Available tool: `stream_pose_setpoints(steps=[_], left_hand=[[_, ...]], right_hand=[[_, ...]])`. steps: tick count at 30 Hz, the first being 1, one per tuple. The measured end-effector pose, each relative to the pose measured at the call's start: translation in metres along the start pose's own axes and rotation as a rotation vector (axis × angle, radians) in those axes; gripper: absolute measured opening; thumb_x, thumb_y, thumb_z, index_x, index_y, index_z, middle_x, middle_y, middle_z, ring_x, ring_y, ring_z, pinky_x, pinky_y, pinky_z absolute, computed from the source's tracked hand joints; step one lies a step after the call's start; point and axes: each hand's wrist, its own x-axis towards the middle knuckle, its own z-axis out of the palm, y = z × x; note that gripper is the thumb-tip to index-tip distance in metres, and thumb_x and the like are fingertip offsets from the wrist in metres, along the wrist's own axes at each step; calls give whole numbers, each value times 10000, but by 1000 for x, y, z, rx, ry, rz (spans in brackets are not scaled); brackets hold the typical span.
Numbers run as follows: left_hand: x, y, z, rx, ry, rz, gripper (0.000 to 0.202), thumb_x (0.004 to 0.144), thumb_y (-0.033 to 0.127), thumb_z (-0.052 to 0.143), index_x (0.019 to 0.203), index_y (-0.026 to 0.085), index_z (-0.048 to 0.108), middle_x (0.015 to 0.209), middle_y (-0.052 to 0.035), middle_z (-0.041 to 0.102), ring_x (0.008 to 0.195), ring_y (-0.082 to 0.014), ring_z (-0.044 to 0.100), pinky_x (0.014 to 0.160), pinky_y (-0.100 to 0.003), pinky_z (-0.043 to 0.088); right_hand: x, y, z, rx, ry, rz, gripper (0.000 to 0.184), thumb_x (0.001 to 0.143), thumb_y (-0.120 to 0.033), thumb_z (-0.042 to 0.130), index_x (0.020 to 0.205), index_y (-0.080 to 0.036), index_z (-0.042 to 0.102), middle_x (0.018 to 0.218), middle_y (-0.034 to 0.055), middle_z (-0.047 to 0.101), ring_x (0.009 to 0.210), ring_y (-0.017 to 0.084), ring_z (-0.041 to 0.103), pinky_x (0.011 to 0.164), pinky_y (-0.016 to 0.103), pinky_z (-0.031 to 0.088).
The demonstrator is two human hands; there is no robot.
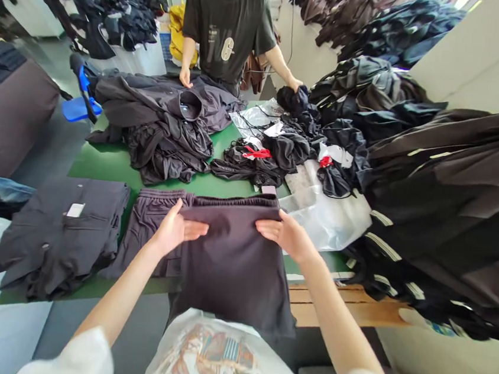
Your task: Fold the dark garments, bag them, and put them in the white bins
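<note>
A dark grey-brown garment (232, 262) with an elastic waistband lies on the green table (109, 163) in front of me and hangs over its near edge. My left hand (176, 227) grips the garment's left side, thumb on top and fingers curled under the fold. On the right side, my right hand (286, 235) pinches the fabric just below the waistband. More of the same dark cloth (147, 224) lies flat to the left of my left hand.
A folded dark stack with a white tag (64, 233) sits at the left. Crumpled dark clothes (167, 125) and clear plastic bags (327, 213) cover the middle. A large heap of dark garments (453, 202) fills the right. Across the table a person in a dark T-shirt (226, 24) handles clothes.
</note>
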Motion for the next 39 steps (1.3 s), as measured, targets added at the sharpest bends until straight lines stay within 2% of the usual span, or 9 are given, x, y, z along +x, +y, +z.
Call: stream_pose_setpoints(steps=[4,8,11,15,20,25,29,32,39], left_hand=[[89,-61,26,439,478,276,639,872,470,420,1354,94,233,1332,-240,470,1223,-255,489,1014,-408,375],[102,-168,38,943,450,302,572,838,368,527,1349,198,332,1501,-178,227,1414,-299,117,1120,-512,140],[97,-224,36,859,487,289,565,838,413,522,1360,269,363,1498,-132,221,1403,-317,125,1129,-502,122],[98,-244,26,715,576,302,512,849,430,502,1337,288,438,1314,-128,420,1317,-320,276,1118,-449,201],[92,-248,15,1178,660,243,458,947,331,285,1388,253,386,1137,-131,523,1093,-275,488,963,-414,397],[44,-251,-16,1174,432,166,518,921,141,289,1432,222,278,1146,-91,597,1011,-189,573,865,-286,439],[-19,-252,-74,902,389,161,378,867,136,349,1178,208,551,975,-28,685,908,-144,614,810,-230,429],[-55,-237,-145,735,498,110,291,852,160,349,956,192,619,842,-13,699,795,-136,631,737,-223,436],[-69,-115,-363,762,952,142,285,896,210,337,1034,187,584,940,-30,699,866,-122,633,761,-203,422]], right_hand=[[66,93,-35,-325,351,-192,604,702,-546,598,1215,-233,538,1372,94,485,1294,260,409,1086,490,281],[59,208,-48,-915,361,-183,649,703,-491,631,1304,-296,482,1503,63,290,1422,287,86,1105,577,-53],[47,253,-52,-1120,265,-283,606,775,-488,568,1347,-345,426,1521,17,235,1430,238,3,1095,537,-141],[49,259,-52,-1167,235,-297,595,812,-505,514,1373,-357,383,1533,-1,194,1430,230,-28,1091,540,-148],[50,264,-45,-1474,185,-312,574,884,-490,364,1411,-264,343,1538,57,179,1425,290,4,1080,614,-62],[45,275,-42,-1594,195,-307,576,901,-493,256,1368,-199,421,1481,120,319,1381,323,226,1053,625,207],[52,265,-5,-1433,277,-425,614,889,-499,260,1304,-100,473,1421,197,378,1316,334,350,1002,532,375],[72,256,53,-1310,211,-578,552,887,-472,322,1278,-118,483,1399,187,412,1299,315,386,1007,501,398],[221,265,226,-1105,-127,-873,432,825,-463,408,1076,-177,613,1088,120,676,1014,265,644,867,395,552]])
